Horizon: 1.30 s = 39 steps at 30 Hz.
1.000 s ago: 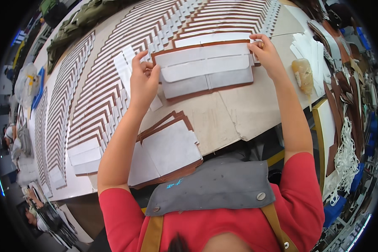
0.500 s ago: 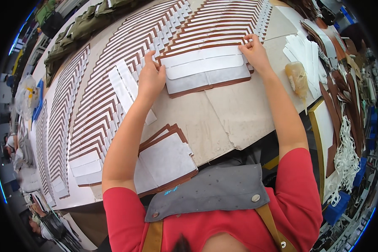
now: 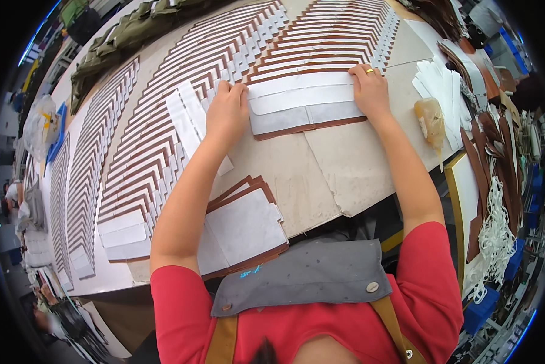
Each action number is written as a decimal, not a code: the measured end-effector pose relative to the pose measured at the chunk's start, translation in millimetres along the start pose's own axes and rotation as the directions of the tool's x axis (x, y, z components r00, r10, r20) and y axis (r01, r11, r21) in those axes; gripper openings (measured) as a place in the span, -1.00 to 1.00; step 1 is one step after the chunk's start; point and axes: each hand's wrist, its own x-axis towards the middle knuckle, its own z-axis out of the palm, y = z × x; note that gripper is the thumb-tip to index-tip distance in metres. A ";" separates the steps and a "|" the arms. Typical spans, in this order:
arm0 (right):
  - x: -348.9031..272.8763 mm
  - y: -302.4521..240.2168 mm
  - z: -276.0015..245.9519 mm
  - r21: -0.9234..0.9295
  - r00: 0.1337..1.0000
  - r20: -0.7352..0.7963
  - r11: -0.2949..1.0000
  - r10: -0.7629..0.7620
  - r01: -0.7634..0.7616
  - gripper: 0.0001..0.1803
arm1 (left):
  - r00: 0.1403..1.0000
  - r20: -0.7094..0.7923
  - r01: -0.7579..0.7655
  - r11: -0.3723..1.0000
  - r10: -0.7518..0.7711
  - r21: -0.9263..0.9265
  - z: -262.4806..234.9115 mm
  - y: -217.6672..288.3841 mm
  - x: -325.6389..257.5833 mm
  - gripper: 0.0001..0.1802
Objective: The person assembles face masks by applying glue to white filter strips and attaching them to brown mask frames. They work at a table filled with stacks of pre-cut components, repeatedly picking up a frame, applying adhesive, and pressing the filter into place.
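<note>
In the head view, the white-backed brown panel [image 3: 309, 99], apparently raised a second ago, has settled at the right overlapping row's [image 3: 324, 43] near end, joining its line. Left hand [image 3: 228, 114] and right hand [image 3: 371, 94] flank it, fingers drawn in; pinching or pressing, I cannot tell.

Pale table [image 3: 375, 167] — overlapping panels [image 3: 327, 45], white strips [image 3: 440, 91], yellowish bottle [image 3: 429, 120]

Workshop, factory-like: my broad worktable [image 3: 303, 176] lined with rows of identical brown-and-white panels [image 3: 327, 43]; brown strips [image 3: 480, 167] and tangled white cord [image 3: 494, 255] bunched at right; grey apron [image 3: 303, 276] on me; another person [image 3: 12, 193] far left.
</note>
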 end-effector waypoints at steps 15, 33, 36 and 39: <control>-2.4 -42.4 -46.2 0.406 0.991 0.096 0.905 0.095 -0.126 -0.72 | 0.922 0.326 -0.280 0.942 0.210 0.184 -109.7 -30.4 -121.5 -0.88; -35.0 -183.0 -70.9 0.686 0.963 0.214 0.727 -0.165 -0.028 -0.73 | 0.995 -0.058 -0.084 0.996 0.083 -0.003 -118.1 -24.3 -119.7 -0.90; -40.5 -200.2 -53.9 0.790 0.933 0.341 0.573 -0.116 -0.217 -0.65 | 0.971 -0.197 0.035 0.898 -0.134 -0.439 -152.0 -25.3 -128.1 -0.94; -41.9 -213.2 -36.8 0.832 0.866 0.497 0.311 -0.051 -0.459 -0.49 | 0.958 -0.183 0.031 0.716 -0.221 -0.698 -173.9 -11.3 -145.1 -0.92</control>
